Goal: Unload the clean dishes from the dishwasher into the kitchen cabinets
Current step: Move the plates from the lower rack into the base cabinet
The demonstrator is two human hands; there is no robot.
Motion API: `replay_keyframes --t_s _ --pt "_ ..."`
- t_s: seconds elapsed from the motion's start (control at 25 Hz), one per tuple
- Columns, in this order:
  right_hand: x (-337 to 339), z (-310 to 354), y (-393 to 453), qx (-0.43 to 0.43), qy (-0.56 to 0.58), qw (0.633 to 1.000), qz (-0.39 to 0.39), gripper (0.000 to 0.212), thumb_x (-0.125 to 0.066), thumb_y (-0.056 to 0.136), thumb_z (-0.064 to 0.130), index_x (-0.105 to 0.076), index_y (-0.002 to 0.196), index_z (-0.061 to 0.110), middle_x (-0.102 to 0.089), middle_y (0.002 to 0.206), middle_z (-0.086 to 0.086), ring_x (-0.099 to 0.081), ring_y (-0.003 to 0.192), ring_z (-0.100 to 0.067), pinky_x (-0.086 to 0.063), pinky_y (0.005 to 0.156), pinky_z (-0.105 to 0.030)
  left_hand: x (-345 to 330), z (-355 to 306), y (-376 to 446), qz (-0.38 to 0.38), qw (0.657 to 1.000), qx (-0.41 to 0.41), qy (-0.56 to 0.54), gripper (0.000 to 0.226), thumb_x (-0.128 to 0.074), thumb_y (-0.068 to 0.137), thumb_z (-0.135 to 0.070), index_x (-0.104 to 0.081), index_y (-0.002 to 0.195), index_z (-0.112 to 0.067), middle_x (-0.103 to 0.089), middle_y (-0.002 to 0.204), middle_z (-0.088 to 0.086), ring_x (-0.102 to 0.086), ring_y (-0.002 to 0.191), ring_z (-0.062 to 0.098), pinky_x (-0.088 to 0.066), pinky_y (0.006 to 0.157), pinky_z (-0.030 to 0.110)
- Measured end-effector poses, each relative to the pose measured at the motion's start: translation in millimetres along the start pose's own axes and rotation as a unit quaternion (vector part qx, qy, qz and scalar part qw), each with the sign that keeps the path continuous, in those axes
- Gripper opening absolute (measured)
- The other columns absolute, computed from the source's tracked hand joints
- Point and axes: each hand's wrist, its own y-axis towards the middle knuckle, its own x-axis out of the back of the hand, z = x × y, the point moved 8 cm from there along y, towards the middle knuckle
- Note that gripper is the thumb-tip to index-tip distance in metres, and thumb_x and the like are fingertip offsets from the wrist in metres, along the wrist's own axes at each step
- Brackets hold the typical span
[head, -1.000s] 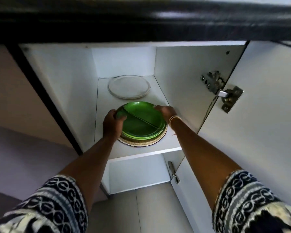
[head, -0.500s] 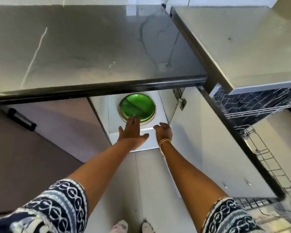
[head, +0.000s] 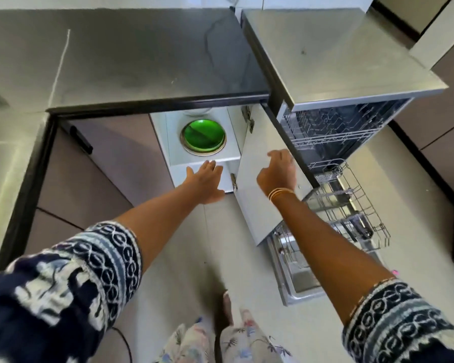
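1. The left hand (head: pixel 206 180) was spread flat with straight fingers, holding nothing, in front of the lower cabinet shelf (head: pixel 231 155). The right hand (head: pixel 278 170) reached loosely, empty, over the open cabinet door (head: pixel 257 184).
2. The green plates (head: pixel 203 136) sat stacked on a woven mat on that shelf, inside the cabinet.
3. Risk, as I judged it: the door stood just beside the pulled-out dishwasher rack (head: pixel 351 205); swinging it wider could knock the rack.
4. A hurried close could pinch fingers at the hinge (head: pixel 233 180).
5. Count: two hands, one green stack, one clear dish behind it, two racks visible, the lower apparently almost emptied.
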Motion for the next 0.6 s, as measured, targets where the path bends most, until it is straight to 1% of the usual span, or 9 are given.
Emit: replay_keyframes --t_s 0.08,0.16,0.2,0.28,0.4,0.48,0.52,0.56,0.6 --pt "14 -26 -4 -0.062 -0.079 0.995 -0.003 0.052 -0.059 0.076 0.010 -0.046 0.126 0.004 -0.046 0.129 -0.019 -0.048 0.117 -0.036 -0.042 0.099 -0.044 3 -8 -11 -0.012 1.000 -0.005 0.005 0.059 -0.052 0.088 -0.038 -0.035 0.137 -0.009 -0.032 0.146 0.011 -0.027 0.138 0.027 -0.030 0.101 0.059" --pt "10 -55 -10 -0.112 -0.119 0.985 0.052 0.062 -0.060 0.083 0.018 -0.035 0.137 0.004 -0.042 0.137 -0.021 -0.044 0.125 -0.038 -0.037 0.104 -0.047 0 -15 -19 -0.017 1.000 0.000 -0.008 0.053 -0.050 0.090 -0.038 -0.039 0.132 -0.008 -0.040 0.139 0.011 -0.035 0.132 0.028 -0.034 0.096 0.056" --pt "9 -63 -10 -0.119 -0.123 0.982 0.074 0.061 -0.057 0.087 0.019 -0.032 0.140 0.003 -0.042 0.139 -0.021 -0.044 0.127 -0.038 -0.038 0.104 -0.048 -3 -18 -20 -0.014 1.000 -0.001 -0.014 0.051 -0.049 0.091 -0.037 -0.039 0.132 -0.008 -0.041 0.138 0.011 -0.037 0.131 0.029 -0.034 0.096 0.056" --pt "15 -67 1 -0.117 -0.104 0.984 0.081 0.049 -0.050 0.091 0.014 -0.039 0.137 0.003 -0.049 0.135 -0.022 -0.050 0.123 -0.039 -0.044 0.099 -0.047 -5 -21 -22 -0.014 1.000 -0.006 -0.021 0.051 -0.047 0.093 -0.036 -0.038 0.134 -0.008 -0.041 0.140 0.012 -0.039 0.131 0.031 -0.033 0.098 0.056" --pt "21 -66 15 -0.133 -0.024 0.986 0.100 0.031 -0.055 0.090 0.012 -0.062 0.120 0.009 -0.065 0.118 -0.017 -0.061 0.110 -0.037 -0.050 0.092 -0.043 -10 -11 -23 0.026 0.993 0.050 -0.107 0.053 -0.044 0.095 -0.037 -0.034 0.140 -0.010 -0.041 0.143 0.014 -0.041 0.130 0.033 -0.035 0.102 0.050" --pt "17 -63 2 -0.171 0.086 0.971 0.144 0.021 -0.063 0.087 0.014 -0.070 0.106 0.013 -0.071 0.107 -0.013 -0.065 0.101 -0.032 -0.054 0.092 -0.038 -17 0 -24 0.077 0.966 0.121 -0.217 0.049 -0.043 0.096 -0.034 -0.040 0.138 -0.008 -0.046 0.140 0.017 -0.047 0.126 0.035 -0.039 0.100 0.042" --pt "13 -60 -3 -0.197 0.150 0.954 0.170 0.017 -0.067 0.085 0.016 -0.072 0.101 0.013 -0.071 0.101 -0.011 -0.067 0.093 -0.028 -0.056 0.085 -0.030 -18 4 -26 0.107 0.946 0.152 -0.267 0.043 -0.042 0.097 -0.031 -0.046 0.131 -0.007 -0.052 0.133 0.018 -0.053 0.119 0.035 -0.044 0.092 0.040" --pt "3 -48 -10 -0.230 0.201 0.929 0.207 0.016 -0.069 0.084 0.018 -0.072 0.098 0.012 -0.071 0.095 -0.010 -0.068 0.083 -0.024 -0.056 0.072 -0.021 -16 6 -29 0.140 0.926 0.172 -0.306 0.038 -0.039 0.097 -0.030 -0.049 0.126 -0.007 -0.056 0.125 0.016 -0.058 0.110 0.035 -0.047 0.083 0.039" --pt "-8 -36 -10 -0.251 0.243 0.905 0.240 0.021 -0.071 0.083 0.021 -0.070 0.100 0.010 -0.070 0.094 -0.010 -0.067 0.074 -0.020 -0.055 0.061 -0.016 -10 7 -31 0.162 0.911 0.184 -0.333 0.035 -0.038 0.097 -0.028 -0.049 0.123 -0.009 -0.058 0.119 0.013 -0.061 0.103 0.033 -0.048 0.075 0.037"
